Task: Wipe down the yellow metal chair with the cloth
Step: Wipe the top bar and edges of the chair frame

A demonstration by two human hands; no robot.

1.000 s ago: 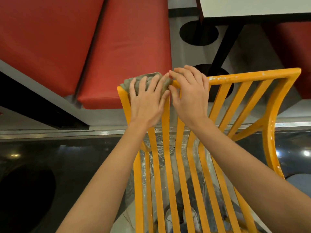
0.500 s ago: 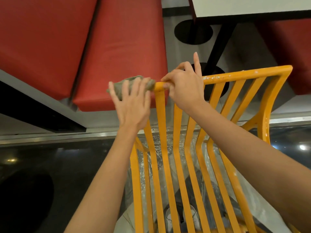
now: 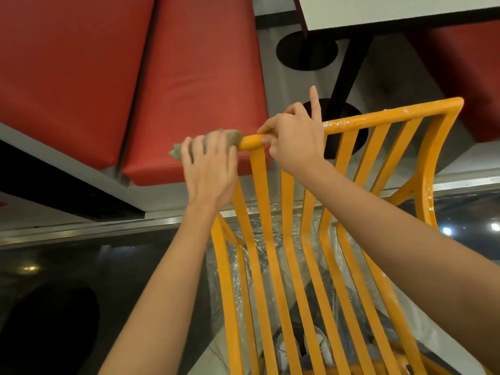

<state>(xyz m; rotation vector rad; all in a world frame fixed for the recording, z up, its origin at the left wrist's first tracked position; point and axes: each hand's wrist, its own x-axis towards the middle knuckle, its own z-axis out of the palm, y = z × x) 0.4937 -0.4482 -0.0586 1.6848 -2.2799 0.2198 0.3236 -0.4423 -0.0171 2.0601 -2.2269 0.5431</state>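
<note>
Two hands were used: soft cloth (image 3: 232, 137) pressed by left hand (image 3: 209, 169) on the corner; rigid chair (image 3: 359, 121) rail clasped by right hand (image 3: 295, 139), likely steady, paint probably slick.

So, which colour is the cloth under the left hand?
The cloth is a dull grey-green, seen in the head view, under the left hand at the chair's top corner.
</note>
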